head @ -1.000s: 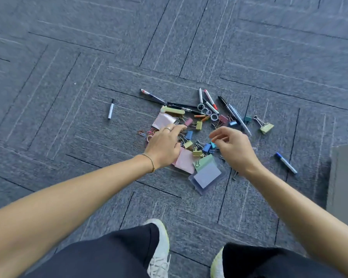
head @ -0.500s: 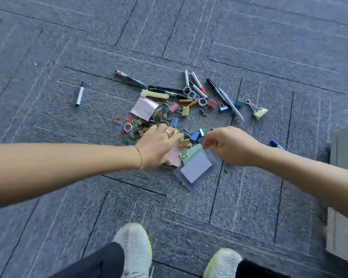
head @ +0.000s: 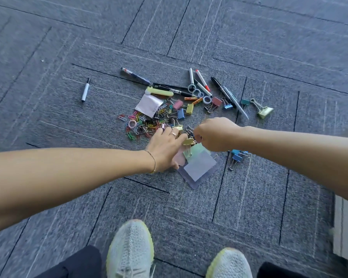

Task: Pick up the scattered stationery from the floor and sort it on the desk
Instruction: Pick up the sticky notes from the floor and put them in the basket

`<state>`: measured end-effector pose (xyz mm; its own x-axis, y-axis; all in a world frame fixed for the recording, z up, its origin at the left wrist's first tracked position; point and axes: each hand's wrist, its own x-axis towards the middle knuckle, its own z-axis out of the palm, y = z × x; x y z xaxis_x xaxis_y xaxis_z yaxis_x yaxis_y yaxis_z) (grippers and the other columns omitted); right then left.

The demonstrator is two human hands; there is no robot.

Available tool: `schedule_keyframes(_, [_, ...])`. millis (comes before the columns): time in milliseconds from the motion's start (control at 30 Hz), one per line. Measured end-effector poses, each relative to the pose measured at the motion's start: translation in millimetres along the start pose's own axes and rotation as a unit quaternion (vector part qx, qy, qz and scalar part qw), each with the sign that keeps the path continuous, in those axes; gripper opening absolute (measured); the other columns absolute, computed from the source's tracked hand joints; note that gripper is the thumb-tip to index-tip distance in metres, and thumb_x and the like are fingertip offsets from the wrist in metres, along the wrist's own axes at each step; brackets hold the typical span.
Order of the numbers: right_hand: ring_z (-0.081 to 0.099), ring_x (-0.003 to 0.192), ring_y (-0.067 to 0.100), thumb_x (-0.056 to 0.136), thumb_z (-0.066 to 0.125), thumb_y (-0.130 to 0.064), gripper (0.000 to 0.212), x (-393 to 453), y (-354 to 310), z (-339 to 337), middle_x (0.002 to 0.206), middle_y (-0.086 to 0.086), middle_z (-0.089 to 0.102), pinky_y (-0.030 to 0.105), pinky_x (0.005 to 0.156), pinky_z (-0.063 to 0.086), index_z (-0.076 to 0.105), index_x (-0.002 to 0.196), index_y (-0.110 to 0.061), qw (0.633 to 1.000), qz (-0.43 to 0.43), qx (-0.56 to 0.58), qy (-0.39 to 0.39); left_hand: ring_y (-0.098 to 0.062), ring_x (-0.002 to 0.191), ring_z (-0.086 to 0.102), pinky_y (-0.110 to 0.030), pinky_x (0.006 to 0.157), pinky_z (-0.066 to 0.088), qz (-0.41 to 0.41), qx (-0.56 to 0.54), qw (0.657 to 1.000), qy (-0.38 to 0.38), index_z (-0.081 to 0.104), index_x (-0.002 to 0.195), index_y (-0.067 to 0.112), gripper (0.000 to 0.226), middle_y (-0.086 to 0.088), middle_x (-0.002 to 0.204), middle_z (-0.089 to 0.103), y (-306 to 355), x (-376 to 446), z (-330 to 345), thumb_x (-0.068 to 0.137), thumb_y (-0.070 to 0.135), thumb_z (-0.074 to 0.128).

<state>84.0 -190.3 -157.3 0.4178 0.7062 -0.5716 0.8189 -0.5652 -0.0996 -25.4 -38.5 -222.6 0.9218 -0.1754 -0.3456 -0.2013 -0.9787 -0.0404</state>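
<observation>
The left hand (head: 165, 147) lay low over the pile, fingers stretched forward and slightly spread, their tips among the clips; a ring showed on one finger and a thin bracelet at the wrist. The right hand (head: 217, 135) was curled, thumb and fingertips meeting at a gold binder clip (head: 188, 141) just above a stack of sticky notes (head: 198, 163), pale green, pink and lilac, lying on a clear sleeve. Whether it truly pinched the clip could not be told.

Outward from the hands, the scattered stationery lay on the grey carpet (head: 249, 197): a heap of coloured paper clips (head: 145, 123) to the left, binder clips in pink, blue and yellow above, two blue ones (head: 237, 156) beneath the right forearm, and a large gold-green one (head: 264, 111) off to the right. Pens and markers (head: 201, 83) fanned across the far side, one marker (head: 85, 90) well apart on the left. A lilac note (head: 148, 105) carried marks too small to read.
</observation>
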Motion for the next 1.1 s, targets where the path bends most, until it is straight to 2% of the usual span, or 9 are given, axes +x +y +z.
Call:
schedule_keyframes(167, [0.061, 0.086, 0.026, 0.09, 0.047, -0.013, 0.028, 0.8, 5.3, 22.0, 0.102, 0.001, 0.068, 0.032, 0.068, 0.048, 0.067, 0.105, -0.025, 0.996, 0.039, 0.077, 0.033, -0.021, 0.11, 0.052, -0.036, 0.094, 0.04, -0.002, -0.041, 0.998, 0.038, 0.033, 0.14, 0.024, 0.085, -0.001, 0.119, 0.059, -8.7, -3.5, -10.5, 0.074, 0.06, 0.074])
schedule_keyframes(300, [0.062, 0.097, 0.024, 0.085, 0.052, -0.01, 0.031, -2.1, 10.6, 31.0, 0.106, -0.003, 0.068, 0.039, 0.08, 0.055, 0.067, 0.106, -0.027, 0.99, 0.052, 0.119, 0.064, -0.017, 0.083, 0.059, -0.029, 0.07, 0.042, -0.046, -0.231, 0.972, 0.015, 0.054, 0.114, 0.026, 0.034, 0.011, 0.079, 0.056, -20.6, -7.0, -21.3, 0.088, 0.039, 0.071])
schedule_keyframes(400, [0.061, 0.101, 0.023, 0.084, 0.055, -0.008, 0.033, -0.9, 10.3, 36.8, 0.11, -0.004, 0.065, 0.039, 0.08, 0.054, 0.064, 0.11, -0.026, 0.988, 0.045, 0.115, 0.095, -0.017, 0.075, 0.061, -0.028, 0.059, 0.043, -0.09, -0.318, 0.944, 0.002, 0.059, 0.092, 0.024, 0.01, 0.012, 0.076, 0.059, -32.2, -6.3, -21.1, 0.09, 0.028, 0.068])
schedule_keyframes(567, [0.061, 0.098, 0.021, 0.095, 0.061, -0.024, 0.019, 5.8, 11.0, 47.5, 0.109, -0.001, 0.061, 0.033, 0.073, 0.051, 0.061, 0.114, -0.022, 0.992, -0.005, 0.063, 0.109, -0.018, 0.073, 0.06, -0.028, 0.056, 0.046, -0.129, -0.399, 0.908, -0.006, 0.056, 0.089, 0.02, 0.022, 0.0, 0.082, 0.066, -52.5, -3.9, -30.1, 0.076, 0.003, 0.065])
schedule_keyframes(633, [0.06, 0.097, 0.02, 0.094, 0.064, -0.029, 0.027, 7.4, 11.1, 50.9, 0.112, -0.001, 0.061, 0.031, 0.069, 0.047, 0.057, 0.119, -0.022, 0.991, -0.007, 0.058, 0.123, -0.019, 0.072, 0.063, -0.031, 0.054, 0.051, -0.145, -0.415, 0.898, -0.032, 0.054, 0.091, 0.02, 0.032, -0.001, 0.081, 0.068, -60.2, -4.5, -33.2, 0.07, 0.0, 0.067])
schedule_keyframes(733, [0.058, 0.103, 0.023, 0.087, 0.073, -0.039, 0.05, 9.0, 6.8, 56.2, 0.117, 0.001, 0.059, 0.033, 0.071, 0.046, 0.048, 0.128, -0.022, 0.989, 0.007, 0.069, 0.13, -0.019, 0.077, 0.067, -0.037, 0.062, 0.058, -0.158, -0.434, 0.885, -0.053, 0.058, 0.098, 0.022, 0.038, -0.001, 0.087, 0.07, -68.1, -5.7, -35.0, 0.07, 0.005, 0.076])
schedule_keyframes(867, [0.058, 0.106, 0.025, 0.083, 0.076, -0.044, 0.066, 9.7, -1.8, 66.6, 0.117, 0.004, 0.058, 0.038, 0.085, 0.051, 0.042, 0.133, -0.021, 0.989, 0.019, 0.024, 0.146, -0.017, 0.08, 0.063, -0.028, 0.065, 0.048, -0.137, -0.447, 0.883, -0.045, 0.061, 0.086, 0.023, 0.021, 0.004, 0.084, 0.066, -72.1, -7.1, -33.2, 0.079, 0.017, 0.08])
schedule_keyframes(967, [0.059, 0.106, 0.026, 0.083, 0.076, -0.044, 0.07, 9.7, -3.7, 72.8, 0.114, 0.005, 0.062, 0.038, 0.091, 0.049, 0.038, 0.137, -0.02, 0.987, 0.037, 0.007, 0.154, -0.018, 0.086, 0.065, -0.029, 0.067, 0.052, -0.149, -0.447, 0.882, -0.014, 0.064, 0.09, 0.023, 0.008, 0.003, 0.09, 0.068, -71.4, -9.7, -32.1, 0.088, 0.022, 0.072])
schedule_keyframes(1100, [0.06, 0.088, 0.023, 0.082, 0.076, -0.025, 0.081, 5.7, 2.5, 70.9, 0.094, 0.0, 0.068, 0.04, 0.08, 0.053, 0.028, 0.147, -0.022, 0.982, 0.069, 0.109, 0.136, -0.017, 0.083, 0.066, -0.034, 0.067, 0.054, -0.183, -0.463, 0.866, 0.037, 0.069, 0.088, 0.021, 0.004, 0.001, 0.088, 0.071, -71.1, -11.3, -34.7, 0.087, 0.023, 0.073])
